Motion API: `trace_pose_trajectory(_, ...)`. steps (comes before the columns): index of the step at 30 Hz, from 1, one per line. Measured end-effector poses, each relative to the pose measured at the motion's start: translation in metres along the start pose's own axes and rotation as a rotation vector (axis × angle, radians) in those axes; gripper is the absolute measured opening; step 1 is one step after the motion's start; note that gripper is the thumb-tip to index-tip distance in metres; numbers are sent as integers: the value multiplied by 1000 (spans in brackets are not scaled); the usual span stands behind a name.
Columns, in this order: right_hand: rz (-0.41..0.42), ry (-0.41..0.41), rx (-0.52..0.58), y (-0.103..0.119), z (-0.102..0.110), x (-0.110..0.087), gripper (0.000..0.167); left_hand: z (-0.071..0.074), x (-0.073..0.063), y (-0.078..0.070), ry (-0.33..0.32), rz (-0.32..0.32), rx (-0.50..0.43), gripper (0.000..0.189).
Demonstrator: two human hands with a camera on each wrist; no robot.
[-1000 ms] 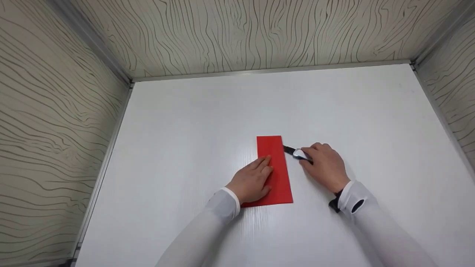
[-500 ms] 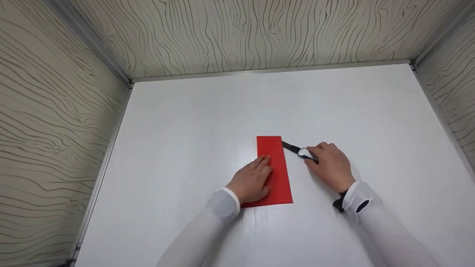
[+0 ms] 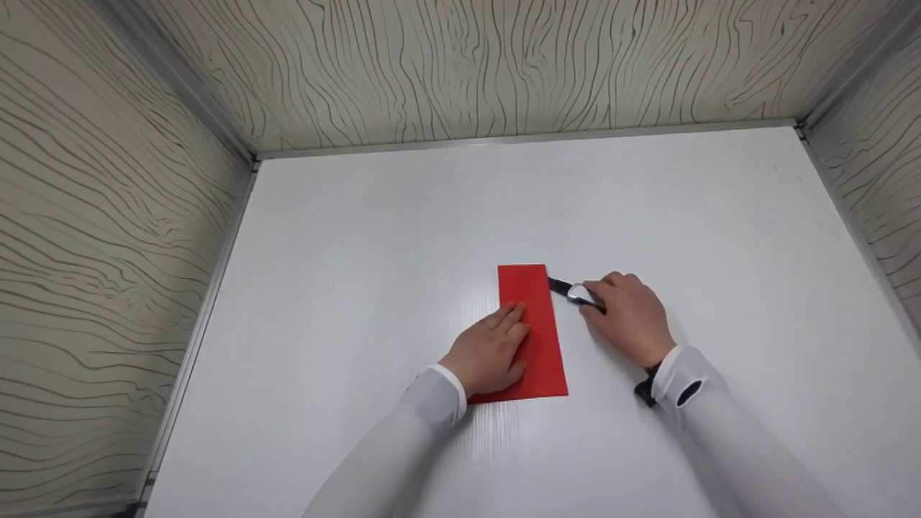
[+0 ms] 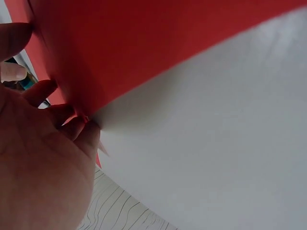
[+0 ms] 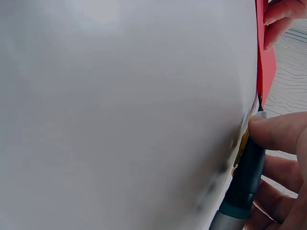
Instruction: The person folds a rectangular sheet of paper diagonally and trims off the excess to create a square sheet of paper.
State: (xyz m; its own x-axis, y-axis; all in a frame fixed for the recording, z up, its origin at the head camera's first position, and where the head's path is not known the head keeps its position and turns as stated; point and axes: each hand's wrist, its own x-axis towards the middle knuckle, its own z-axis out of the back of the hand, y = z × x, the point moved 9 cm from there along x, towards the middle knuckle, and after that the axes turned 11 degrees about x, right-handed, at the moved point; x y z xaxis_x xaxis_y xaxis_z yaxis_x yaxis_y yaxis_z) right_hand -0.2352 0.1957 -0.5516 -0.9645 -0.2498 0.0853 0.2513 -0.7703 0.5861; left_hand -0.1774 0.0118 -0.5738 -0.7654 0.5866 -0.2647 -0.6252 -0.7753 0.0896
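Observation:
A long red sheet of paper [image 3: 543,345], which looks folded, lies on the white table in the head view. My left hand [image 3: 486,352] presses on it with the fingers fairly straight, covering its left side. In my right hand [image 3: 632,316], thumb and fingers grip a utility knife [image 3: 578,293] with a dark blade and a silver-white front. Its dark green handle [image 5: 244,177] shows in the right wrist view. The blade meets the paper's right edge near the top. Whether its tip lies between the layers, I cannot tell.
The white table [image 3: 360,237] spreads around the paper. Panels with a wood-grain pattern [image 3: 460,72] rise behind it and at both sides, with grey metal strips along the edges. A black strap [image 3: 647,388] sits at the right wrist.
My right hand with the knife shifted right and slightly up the paper's edge, baring more blade, then came back left. The left hand and the paper stayed in place.

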Motion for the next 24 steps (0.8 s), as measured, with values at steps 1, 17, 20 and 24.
trace_pose_trajectory(1,0,1,0,1,0,1,34,0,0,0,0,2,-4,66)
trace_pose_trajectory(17,2,3,-2,4,-3,11,36,-1,1,1,-5,9,-22,64)
trace_pose_trajectory(20,-2,0,0,4,-3,12,35,0,1,1,-10,5,-17,64)
trace_pose_trajectory(24,-6,1,2,3,-2,12,35,2,0,1,-11,3,-19,65)
